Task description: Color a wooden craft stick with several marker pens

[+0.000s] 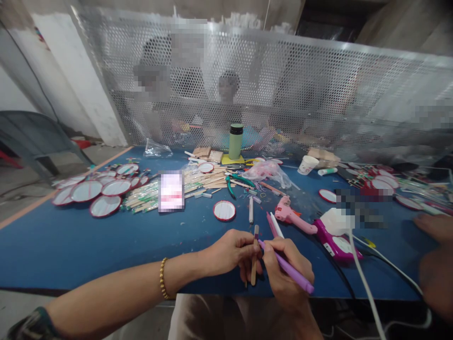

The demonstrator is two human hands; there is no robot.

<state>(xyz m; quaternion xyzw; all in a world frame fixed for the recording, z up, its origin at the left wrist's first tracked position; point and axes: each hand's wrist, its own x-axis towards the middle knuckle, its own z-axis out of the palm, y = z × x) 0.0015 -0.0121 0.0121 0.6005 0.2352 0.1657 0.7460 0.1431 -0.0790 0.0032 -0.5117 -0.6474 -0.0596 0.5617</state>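
Observation:
Between the fingers of my left hand is a flat wooden craft stick, held nearly upright, with a purple patch close to its top end. My right hand grips a purple marker, its tip close to the stick. Just beyond my hands lie a pink pen and a white pen, side by side. A grey-white marker rests behind the stick. A round white disc with a red rim lies on the blue table.
Red-rimmed discs and bundled sticks crowd the left. A phone, green-handled pliers, a green bottle and a paper cup stand or lie farther back. Right are a pink glue gun, cables and another person's hand.

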